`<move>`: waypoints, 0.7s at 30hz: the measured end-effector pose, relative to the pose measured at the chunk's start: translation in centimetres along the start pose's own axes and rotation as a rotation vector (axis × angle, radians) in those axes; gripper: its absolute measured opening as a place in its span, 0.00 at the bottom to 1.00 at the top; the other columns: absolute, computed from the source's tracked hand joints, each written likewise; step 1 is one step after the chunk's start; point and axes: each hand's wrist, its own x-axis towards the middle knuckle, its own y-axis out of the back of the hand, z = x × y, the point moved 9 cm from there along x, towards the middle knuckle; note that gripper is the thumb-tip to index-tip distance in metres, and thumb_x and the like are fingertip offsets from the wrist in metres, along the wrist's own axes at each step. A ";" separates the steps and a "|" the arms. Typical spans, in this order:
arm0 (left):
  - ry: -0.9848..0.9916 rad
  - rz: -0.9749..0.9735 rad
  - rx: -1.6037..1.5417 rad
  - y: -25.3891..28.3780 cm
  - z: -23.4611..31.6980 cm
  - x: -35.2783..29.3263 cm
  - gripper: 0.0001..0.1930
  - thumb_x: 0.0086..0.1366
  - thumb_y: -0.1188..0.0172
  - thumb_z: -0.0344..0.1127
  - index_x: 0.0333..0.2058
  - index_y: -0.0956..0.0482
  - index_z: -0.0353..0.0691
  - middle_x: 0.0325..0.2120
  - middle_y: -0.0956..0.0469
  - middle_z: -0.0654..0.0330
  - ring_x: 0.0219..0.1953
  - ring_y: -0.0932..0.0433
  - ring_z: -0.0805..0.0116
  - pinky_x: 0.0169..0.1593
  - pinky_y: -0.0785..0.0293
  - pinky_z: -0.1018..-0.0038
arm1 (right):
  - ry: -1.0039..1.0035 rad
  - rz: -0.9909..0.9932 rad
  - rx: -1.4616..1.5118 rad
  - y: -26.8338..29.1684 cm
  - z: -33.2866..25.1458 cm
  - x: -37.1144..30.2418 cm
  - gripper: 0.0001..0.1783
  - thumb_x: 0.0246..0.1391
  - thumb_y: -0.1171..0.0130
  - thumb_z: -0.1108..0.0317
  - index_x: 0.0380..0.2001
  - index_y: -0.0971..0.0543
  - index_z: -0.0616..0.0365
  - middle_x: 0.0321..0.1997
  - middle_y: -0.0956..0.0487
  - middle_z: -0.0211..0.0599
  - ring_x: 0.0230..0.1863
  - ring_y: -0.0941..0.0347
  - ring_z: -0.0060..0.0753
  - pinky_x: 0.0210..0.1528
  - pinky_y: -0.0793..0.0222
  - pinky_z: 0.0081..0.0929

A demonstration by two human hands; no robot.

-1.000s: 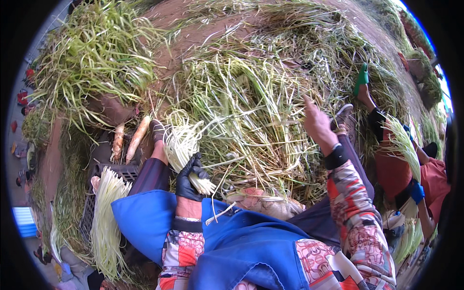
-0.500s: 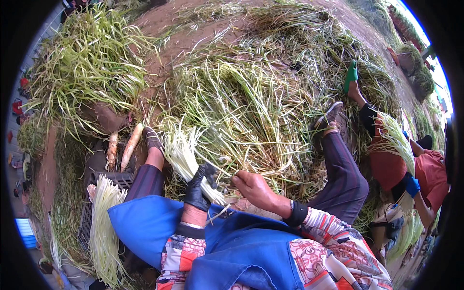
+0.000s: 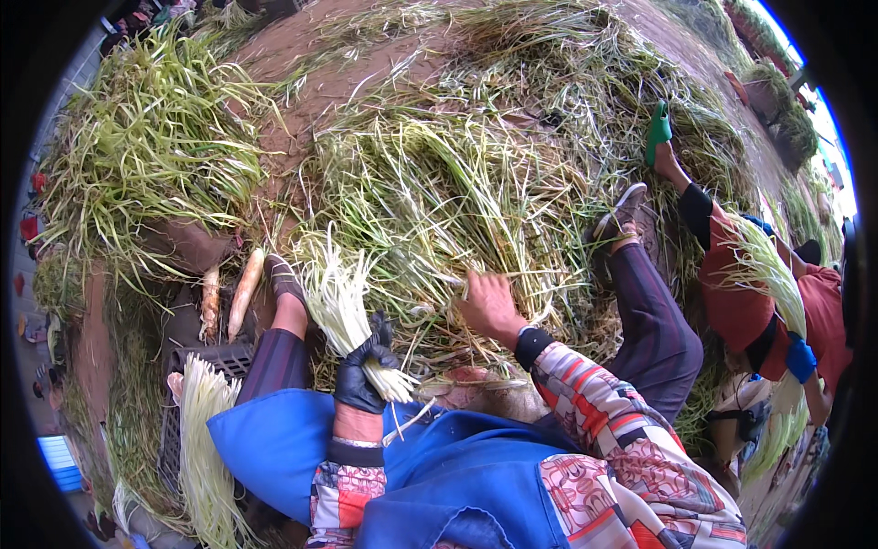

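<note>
A bundle of pale green leafy stalks [image 3: 338, 302] stands in my gloved left hand [image 3: 364, 373], whose black fingers wrap round its lower end. The cut butts [image 3: 393, 382] stick out below the fist and the loose tops fan away from me. My bare right hand [image 3: 489, 306] is at the near side of the big heap of long green stalks [image 3: 439, 201], fingers bent in among them. Whatever the fingertips pinch is hidden. One loose stalk [image 3: 409, 423] lies on my blue apron [image 3: 439, 485], just below the bundle.
On my left, a thick bundle of pale stalks [image 3: 208, 439] lies over a dark plastic crate [image 3: 224, 357]. Two pale, root-like pieces [image 3: 245, 295] lie beyond it, near a leafy mound [image 3: 146, 146]. A co-worker in red [image 3: 819, 316] sits at right, holding another bundle [image 3: 777, 274].
My right hand has moved up and away from the bundle, off the stalk it was pulling, to the heap. My left hand keeps its bundle, now slightly lower and further left.
</note>
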 end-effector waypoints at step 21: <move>-0.009 0.096 0.043 -0.2 1.3 -1.0 0.19 0.65 0.43 0.32 0.54 0.28 0.41 0.33 0.20 0.61 0.25 0.25 0.80 0.33 0.31 0.76 | 0.044 0.362 0.533 1.2 -1.1 0.0 0.08 0.55 0.50 0.74 0.36 0.22 0.58 0.32 0.22 0.49 0.31 0.25 0.52 0.34 0.29 0.43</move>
